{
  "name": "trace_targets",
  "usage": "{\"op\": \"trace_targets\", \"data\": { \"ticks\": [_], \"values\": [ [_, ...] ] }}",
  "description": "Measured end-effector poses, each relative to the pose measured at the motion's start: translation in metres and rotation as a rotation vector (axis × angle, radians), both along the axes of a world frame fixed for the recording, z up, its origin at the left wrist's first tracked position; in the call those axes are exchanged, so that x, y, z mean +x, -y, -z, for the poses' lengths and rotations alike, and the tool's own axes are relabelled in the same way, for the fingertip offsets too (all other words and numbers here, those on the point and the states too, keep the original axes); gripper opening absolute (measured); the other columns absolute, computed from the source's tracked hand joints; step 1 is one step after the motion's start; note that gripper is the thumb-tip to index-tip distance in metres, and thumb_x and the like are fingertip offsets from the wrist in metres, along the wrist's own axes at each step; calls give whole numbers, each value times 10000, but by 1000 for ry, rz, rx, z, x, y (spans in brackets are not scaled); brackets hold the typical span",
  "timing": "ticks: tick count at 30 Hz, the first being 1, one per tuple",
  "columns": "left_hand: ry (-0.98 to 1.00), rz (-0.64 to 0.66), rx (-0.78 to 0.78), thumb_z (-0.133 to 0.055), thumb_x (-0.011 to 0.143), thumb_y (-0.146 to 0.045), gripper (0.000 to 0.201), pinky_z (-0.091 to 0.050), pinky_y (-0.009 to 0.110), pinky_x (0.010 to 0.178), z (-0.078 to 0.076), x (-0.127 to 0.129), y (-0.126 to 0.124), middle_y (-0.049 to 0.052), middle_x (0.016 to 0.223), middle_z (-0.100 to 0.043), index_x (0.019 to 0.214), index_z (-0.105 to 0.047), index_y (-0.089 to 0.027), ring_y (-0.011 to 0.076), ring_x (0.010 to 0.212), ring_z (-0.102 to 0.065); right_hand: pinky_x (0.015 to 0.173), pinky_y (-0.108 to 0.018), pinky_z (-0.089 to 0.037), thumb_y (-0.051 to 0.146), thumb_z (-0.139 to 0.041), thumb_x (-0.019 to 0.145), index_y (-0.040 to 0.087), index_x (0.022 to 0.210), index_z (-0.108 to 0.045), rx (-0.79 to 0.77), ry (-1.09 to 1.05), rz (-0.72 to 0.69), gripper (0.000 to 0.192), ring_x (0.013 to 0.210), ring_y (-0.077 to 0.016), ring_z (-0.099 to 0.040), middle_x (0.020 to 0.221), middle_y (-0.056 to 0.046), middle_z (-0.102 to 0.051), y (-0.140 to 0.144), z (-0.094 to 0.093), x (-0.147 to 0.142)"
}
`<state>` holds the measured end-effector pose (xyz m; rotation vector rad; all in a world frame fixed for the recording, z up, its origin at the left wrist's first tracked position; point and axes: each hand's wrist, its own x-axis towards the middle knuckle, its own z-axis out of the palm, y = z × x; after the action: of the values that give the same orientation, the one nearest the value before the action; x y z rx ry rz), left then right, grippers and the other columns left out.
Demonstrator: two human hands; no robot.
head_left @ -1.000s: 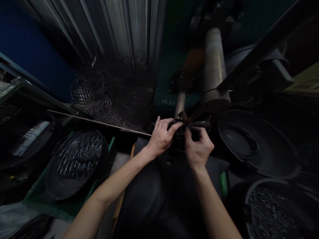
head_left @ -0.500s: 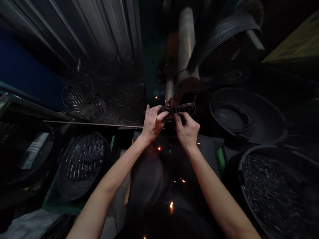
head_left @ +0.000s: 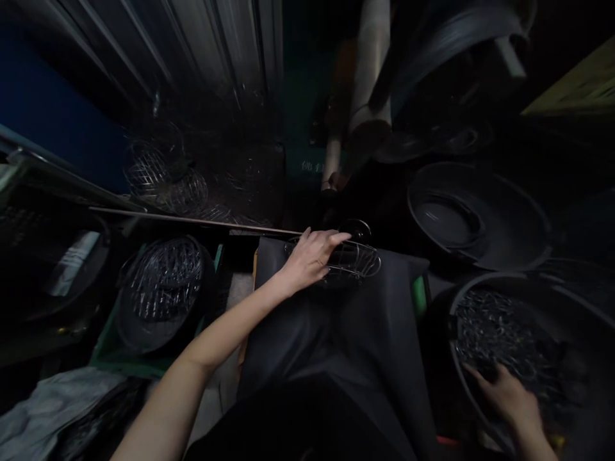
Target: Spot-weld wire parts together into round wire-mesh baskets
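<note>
My left hand (head_left: 311, 256) grips the near rim of a small round wire basket (head_left: 353, 261) that rests on the dark apron over my lap. My right hand (head_left: 509, 398) reaches down at the lower right into a large black tub (head_left: 461, 301) filled with several small metal wire pieces (head_left: 500, 333); its fingers lie among the pieces and I cannot tell whether they hold one. Above the basket stands a machine with a pale vertical cylinder (head_left: 369, 70) and a thin rod (head_left: 331, 163).
A pile of finished wire baskets (head_left: 163, 176) lies at the back left by a corrugated metal wall. A black tub of wire parts (head_left: 161, 288) sits in a green crate at my left. An empty-looking black basin (head_left: 475, 214) stands at the right.
Both hands held the wire basket up at the machine, with sparks falling. Now the left hand has lowered the basket onto my lap and the right hand has let go and moved into the right tub.
</note>
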<state>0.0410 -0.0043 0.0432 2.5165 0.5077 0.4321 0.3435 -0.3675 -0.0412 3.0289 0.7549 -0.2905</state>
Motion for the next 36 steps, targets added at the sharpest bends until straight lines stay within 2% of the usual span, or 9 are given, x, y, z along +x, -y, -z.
{"op": "trace_targets", "data": {
  "ticks": [4, 8, 10, 14, 17, 20, 24, 30, 36],
  "values": [
    [-23, -31, -41, -640, 791, -233, 716, -126, 611, 1137, 19, -7, 2, 122, 1494, -305, 1404, -271, -249, 296, 1419, -206, 593, -403, -370, 376, -549, 686, 284, 559, -467, -96, -248, 109, 177, 579, -295, -533, 597, -89, -503, 0, 11, -11],
    [74, -70, -137, -682, 778, -409, 785, -279, 540, 1115, 50, -32, -10, 164, 1533, -145, 1422, -268, -234, 321, 1422, -185, 600, -380, -386, 351, -539, 771, 227, 688, -620, -135, -190, 99, 169, 658, -296, -534, 732, -127, -554, -4, 9, -13],
    [101, -100, -143, -686, 776, -385, 769, -323, 500, 1104, 56, -39, -13, 151, 1503, -208, 1420, -291, -237, 308, 1394, -257, 591, -366, -398, 363, -515, 822, 180, 810, -682, -179, -122, 98, 248, 702, -302, -541, 786, -151, -562, -2, 6, -13],
    [126, -165, -134, -721, 718, -279, 704, -436, 383, 1019, 41, -37, -13, 72, 1240, -505, 1353, -421, -230, 219, 1151, -522, 573, -355, -390, 363, -468, 870, 93, 999, -683, -241, -4, 109, 368, 794, -328, -554, 837, -180, -561, -4, -1, -12],
    [88, -166, -95, -722, 692, -250, 683, -466, 328, 960, 19, -29, -14, 39, 1141, -564, 1325, -465, -229, 184, 1039, -567, 554, -350, -349, 342, -512, 830, 175, 769, -653, -153, 31, 188, 227, 700, -310, -545, 668, -112, -515, -9, -5, -8],
    [28, -169, -66, -691, 694, -235, 653, -473, 322, 939, 8, -21, -12, 38, 1120, -570, 1313, -484, -226, 187, 1022, -568, 522, -347, -274, 295, -580, 733, 271, 474, -398, -52, -7, 331, 316, 452, -216, -376, 485, -21, -357, -15, -9, -4],
    [15, -193, -93, -669, 692, -214, 636, -461, 347, 967, 12, -14, -7, 54, 1167, -551, 1300, -482, -209, 203, 1071, -548, 543, -361, -239, 216, -595, 647, 292, 456, -319, 54, -94, 389, 344, 401, -150, -232, 474, 25, -287, -24, -21, -10],
    [47, -180, -74, -699, 705, -248, 641, -430, 397, 1018, 18, -14, -5, 95, 1255, -467, 1295, -458, -186, 241, 1182, -479, 574, -387, -242, 222, -568, 710, 303, 496, -278, 68, -43, 448, 370, 480, -239, -409, 467, 24, -225, -35, -34, -27],
    [96, -186, -128, -744, 709, -307, 690, -411, 414, 1036, 22, -20, -7, 97, 1240, -491, 1306, -419, -189, 239, 1180, -472, 585, -392, -272, 210, -618, 680, 320, 508, -251, 9, -54, 535, 420, 645, -313, -536, 482, 21, -217, -47, -54, -30]
  ]
}}
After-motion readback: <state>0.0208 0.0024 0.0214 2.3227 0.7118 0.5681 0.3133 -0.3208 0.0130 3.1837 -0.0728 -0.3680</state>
